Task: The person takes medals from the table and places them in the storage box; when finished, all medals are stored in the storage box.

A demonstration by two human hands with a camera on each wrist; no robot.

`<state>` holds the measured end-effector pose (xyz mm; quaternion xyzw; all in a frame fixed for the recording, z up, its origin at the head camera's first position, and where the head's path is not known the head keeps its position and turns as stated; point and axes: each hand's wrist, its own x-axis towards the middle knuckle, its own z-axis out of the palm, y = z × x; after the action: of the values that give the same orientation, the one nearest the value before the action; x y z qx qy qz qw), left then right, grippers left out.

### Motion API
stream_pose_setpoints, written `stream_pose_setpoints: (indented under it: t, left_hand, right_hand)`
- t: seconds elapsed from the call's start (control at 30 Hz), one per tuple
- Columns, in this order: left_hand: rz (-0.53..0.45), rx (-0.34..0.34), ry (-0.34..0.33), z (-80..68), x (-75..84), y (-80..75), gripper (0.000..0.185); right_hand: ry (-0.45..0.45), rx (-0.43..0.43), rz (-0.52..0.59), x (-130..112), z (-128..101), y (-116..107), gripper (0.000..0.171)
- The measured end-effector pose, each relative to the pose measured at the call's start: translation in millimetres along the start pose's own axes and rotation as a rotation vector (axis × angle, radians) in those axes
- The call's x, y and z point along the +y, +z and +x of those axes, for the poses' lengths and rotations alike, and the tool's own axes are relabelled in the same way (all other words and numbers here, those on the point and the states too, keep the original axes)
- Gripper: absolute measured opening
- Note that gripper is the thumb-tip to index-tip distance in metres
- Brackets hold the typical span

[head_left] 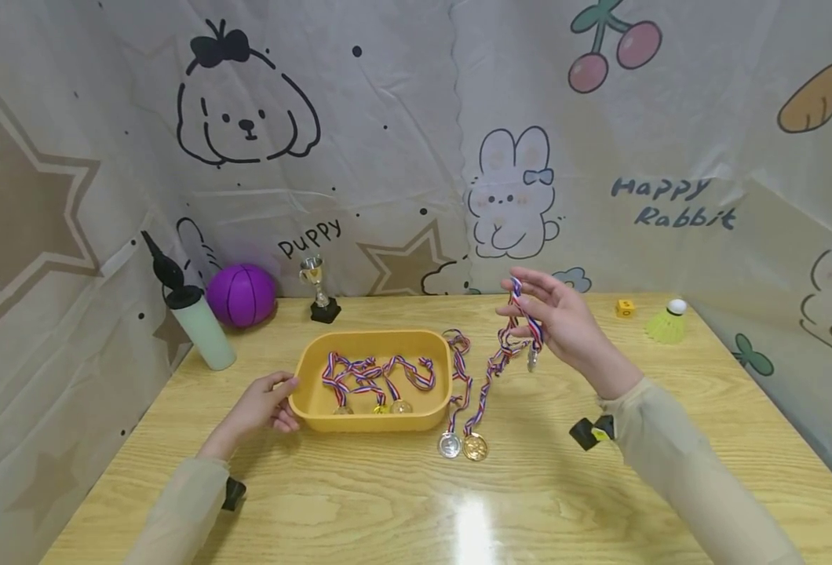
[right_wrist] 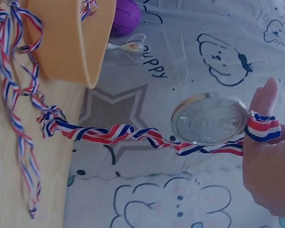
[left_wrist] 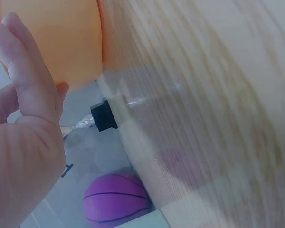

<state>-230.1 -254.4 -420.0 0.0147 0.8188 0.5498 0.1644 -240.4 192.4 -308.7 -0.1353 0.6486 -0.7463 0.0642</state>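
A yellow tray (head_left: 374, 420) stands mid-table with several ribboned medals (head_left: 370, 380) in it. My left hand (head_left: 280, 402) rests against the tray's left end, its fingers (left_wrist: 23, 71) straight along the tray (left_wrist: 61, 38) wall. My right hand (head_left: 523, 304) is raised right of the tray and holds the striped ribbon (head_left: 529, 322) of a silver medal (head_left: 532, 359) hanging below it. In the right wrist view the ribbon (right_wrist: 262, 129) loops round a finger beside that medal (right_wrist: 209, 119). A silver medal (head_left: 450, 445) and a gold medal (head_left: 475, 446) lie on the table, ribbons trailing up.
At the back left are a purple ball (head_left: 242, 294), a pale green bottle (head_left: 200, 326) and a small trophy (head_left: 320, 294). A yellow die (head_left: 624, 308) and a yellow shuttlecock (head_left: 668, 320) sit back right. Printed cloth walls close in the wooden table (head_left: 458, 510).
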Motion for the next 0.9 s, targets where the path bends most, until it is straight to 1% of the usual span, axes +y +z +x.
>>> stream_pose_setpoints:
  t: [0.27, 0.4, 0.53, 0.63, 0.73, 0.9]
  left_hand:
    - [0.003, 0.0, 0.009, -0.1, -0.4, -1.7, 0.051]
    - [0.005, -0.001, 0.003, -1.0, 0.2, -1.3, 0.05]
    - [0.012, 0.002, -0.004, -1.8, 3.0, -0.6, 0.049]
    - [0.014, 0.01, -0.013, -2.1, 3.8, -0.1, 0.048]
    - [0.011, 0.003, -0.009, -2.0, 3.5, 0.3, 0.048]
    - [-0.013, 0.004, -0.018, -1.0, 1.7, 1.3, 0.048]
  right_hand:
    - [-0.073, -0.062, -0.104, -14, 13, 37, 0.047]
    - [-0.129, -0.122, -0.137, -16, 19, 57, 0.049]
    - [-0.153, -0.169, -0.143, -12, 24, 76, 0.051]
    - [-0.137, -0.189, -0.134, -4, 29, 90, 0.052]
    - [-0.117, -0.207, -0.135, 8, 33, 104, 0.051]
    - [-0.036, -0.229, -0.132, 33, 36, 122, 0.051]
